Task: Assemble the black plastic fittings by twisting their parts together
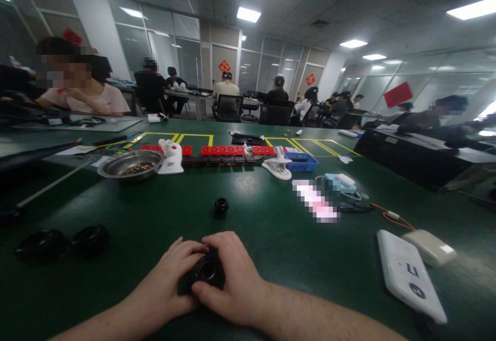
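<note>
Head cam: L hand (173,273) & R hand (239,274) are gripping blk round part (204,274), prob. steadying it, next move needing even hold.

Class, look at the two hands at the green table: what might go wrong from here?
The glossy black part between the left hand and right hand might slip, its surface looking smooth. The small black piece beyond them could roll if knocked.

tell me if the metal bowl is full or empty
Neither: the metal bowl is partly filled. Small brass-coloured pieces lie inside, with bare metal showing around them; they are too small to identify.
</note>
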### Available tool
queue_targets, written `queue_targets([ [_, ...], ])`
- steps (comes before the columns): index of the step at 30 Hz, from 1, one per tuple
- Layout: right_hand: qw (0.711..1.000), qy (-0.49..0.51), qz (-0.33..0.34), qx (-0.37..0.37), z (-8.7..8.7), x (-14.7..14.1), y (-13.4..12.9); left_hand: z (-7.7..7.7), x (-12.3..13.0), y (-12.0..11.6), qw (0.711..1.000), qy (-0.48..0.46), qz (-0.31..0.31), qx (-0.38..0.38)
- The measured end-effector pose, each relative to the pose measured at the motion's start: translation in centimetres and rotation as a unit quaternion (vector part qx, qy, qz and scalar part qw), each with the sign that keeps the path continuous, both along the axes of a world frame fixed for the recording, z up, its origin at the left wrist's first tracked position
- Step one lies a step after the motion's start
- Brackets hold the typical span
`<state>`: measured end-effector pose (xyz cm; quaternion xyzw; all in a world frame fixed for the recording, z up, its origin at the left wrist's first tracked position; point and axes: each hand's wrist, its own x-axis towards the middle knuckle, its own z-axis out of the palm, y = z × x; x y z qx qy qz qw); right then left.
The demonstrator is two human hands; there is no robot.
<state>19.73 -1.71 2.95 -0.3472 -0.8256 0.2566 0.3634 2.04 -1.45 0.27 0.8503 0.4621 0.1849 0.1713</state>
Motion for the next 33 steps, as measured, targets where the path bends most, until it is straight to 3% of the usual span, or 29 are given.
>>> queue_targets([
  [8,0.995,0.048,0.081,0.024,-0.49,0.11,0.16,0.33,0.16,-0.11,1.000,0.000,0.012,-0.022],
  [19,1.000,0.016,-0.002,0.010,-0.50,0.03,0.09,0.59,0.08,-0.09,0.999,-0.002,0.001,-0.035],
  [22,1.000,0.012,0.026,0.000,-0.39,0.04,0.12,0.57,-0.08,0.02,0.999,0.001,-0.013,-0.040],
  [26,0.994,0.057,0.086,0.043,-0.32,0.14,0.15,0.48,-0.10,0.02,0.999,0.000,-0.008,-0.036],
  [33,0.999,0.030,-0.001,0.032,-0.14,0.11,-0.01,0.50,0.15,-0.14,1.000,-0.007,-0.003,-0.014],
])
